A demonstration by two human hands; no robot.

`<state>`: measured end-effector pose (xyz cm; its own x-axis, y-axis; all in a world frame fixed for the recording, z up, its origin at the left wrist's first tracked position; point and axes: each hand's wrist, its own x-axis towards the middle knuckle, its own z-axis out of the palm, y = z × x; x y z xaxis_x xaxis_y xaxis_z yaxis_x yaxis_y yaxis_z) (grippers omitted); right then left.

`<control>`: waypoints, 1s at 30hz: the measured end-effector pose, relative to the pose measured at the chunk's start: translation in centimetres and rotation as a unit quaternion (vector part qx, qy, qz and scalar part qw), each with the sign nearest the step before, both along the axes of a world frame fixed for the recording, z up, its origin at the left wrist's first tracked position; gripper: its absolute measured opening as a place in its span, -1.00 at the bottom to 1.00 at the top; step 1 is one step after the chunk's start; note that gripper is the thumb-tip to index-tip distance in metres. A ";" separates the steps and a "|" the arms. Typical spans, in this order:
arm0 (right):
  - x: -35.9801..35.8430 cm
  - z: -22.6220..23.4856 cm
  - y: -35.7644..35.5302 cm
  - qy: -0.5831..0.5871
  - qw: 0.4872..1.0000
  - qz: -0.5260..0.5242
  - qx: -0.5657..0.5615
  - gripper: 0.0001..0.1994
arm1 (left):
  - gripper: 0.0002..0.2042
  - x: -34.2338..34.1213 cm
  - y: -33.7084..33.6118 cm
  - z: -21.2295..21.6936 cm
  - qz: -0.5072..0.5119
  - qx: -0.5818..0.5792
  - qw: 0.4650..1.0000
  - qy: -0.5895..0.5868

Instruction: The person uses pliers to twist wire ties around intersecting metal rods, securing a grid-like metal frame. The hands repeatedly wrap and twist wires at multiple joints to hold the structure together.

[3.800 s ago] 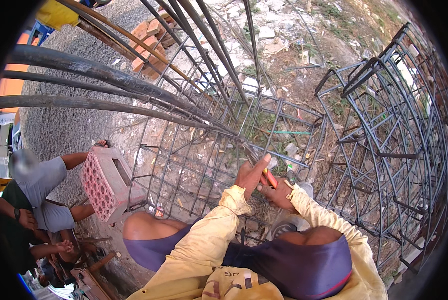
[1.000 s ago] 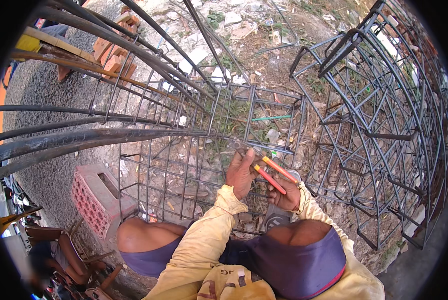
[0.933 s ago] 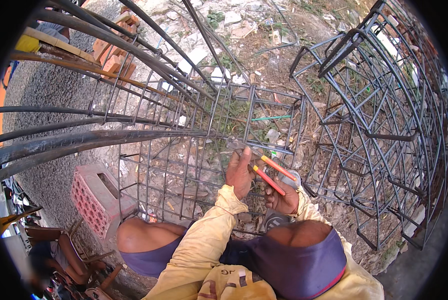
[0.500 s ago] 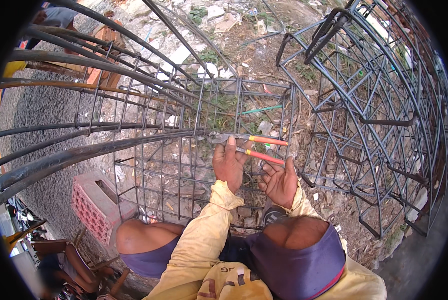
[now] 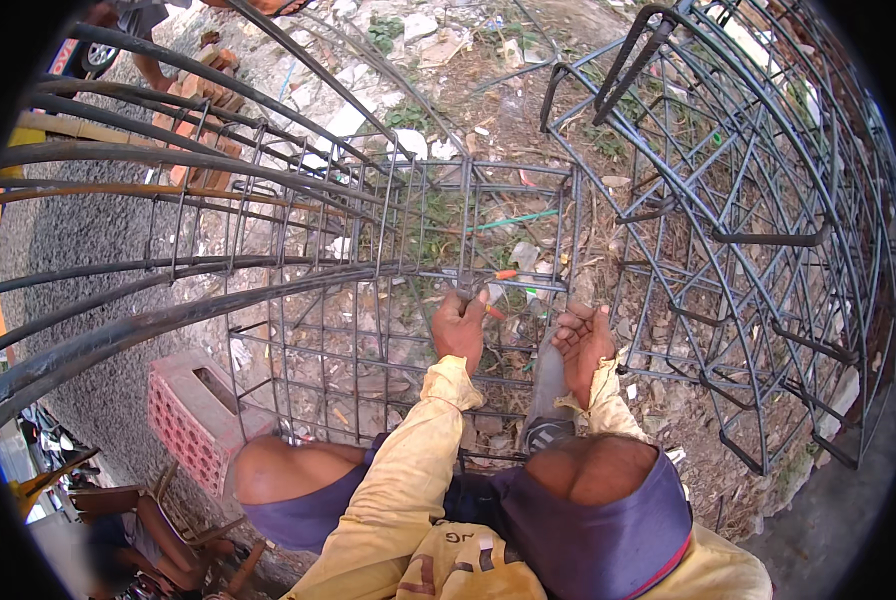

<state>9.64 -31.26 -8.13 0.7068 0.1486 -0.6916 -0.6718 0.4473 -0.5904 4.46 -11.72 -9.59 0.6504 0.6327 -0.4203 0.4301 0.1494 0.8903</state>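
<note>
My left hand (image 5: 458, 322) is closed around a pair of end-cutting pliers (image 5: 506, 274) with orange handles. Most of the tool is hidden by the fingers or foreshortened; its handle ends show just beyond the hand. It is right at a bar of the rebar cage (image 5: 356, 354), near where the thick long bars end in the square ties. To the right, my right hand (image 5: 586, 350) is held apart from the tool, fingers curled in and thumb against them. Whatever it may hold is too small to make out.
Thick bars (image 5: 168, 315) run off to the left. A stack of bent rebar stirrups (image 5: 748, 240) stands at the right. A pink plastic stool (image 5: 193, 420) is at lower left, and bricks (image 5: 203, 120) lie at far left. Rubble covers the ground around my shoe (image 5: 548, 432).
My right hand has come off the pliers' handle and moved slightly right, fingers curling. In my left hand the pliers have turned, so their handles look shorter.
</note>
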 end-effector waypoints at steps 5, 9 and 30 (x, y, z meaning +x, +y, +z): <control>1.5 1.7 0.5 -0.068 0.991 0.113 -0.027 -0.54 | -0.75 0.2 0.0 1.6 -0.085 0.033 0.995 0.047; 2.9 3.7 2.4 -0.063 0.987 0.110 0.102 -0.58 | -0.74 0.7 -1.4 1.2 -0.072 0.019 0.997 0.003; 3.4 3.6 0.6 -0.234 0.909 0.323 -0.119 -0.54 | -0.44 2.4 1.4 8.3 -0.042 -0.278 0.953 -0.111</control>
<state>13.00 -30.62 -4.57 0.7501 0.5231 -0.4047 -0.3992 -0.1297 -0.9076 6.82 -10.31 -1.27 0.8011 0.2943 -0.5211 0.2711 0.5978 0.7544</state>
